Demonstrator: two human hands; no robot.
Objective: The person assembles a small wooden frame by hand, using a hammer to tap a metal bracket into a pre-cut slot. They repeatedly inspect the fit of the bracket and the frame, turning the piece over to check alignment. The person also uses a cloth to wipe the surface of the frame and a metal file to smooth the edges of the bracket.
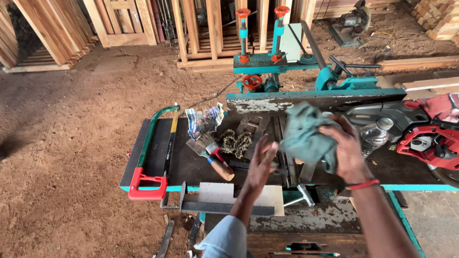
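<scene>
Cloth (306, 136) bunched in right hand (346, 153).

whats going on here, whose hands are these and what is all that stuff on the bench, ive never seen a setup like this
There is one picture, taken by a camera on a person's head, looking down at their own two hands over a dark workbench in a woodworking shop. The right hand grips a grey-green rag. The left hand is open beside the rag, holding nothing. On the bench lie a green-framed saw with a red handle, a paintbrush, a chain, a clear plastic bottle and a red power tool. A teal machine stands behind.
</scene>
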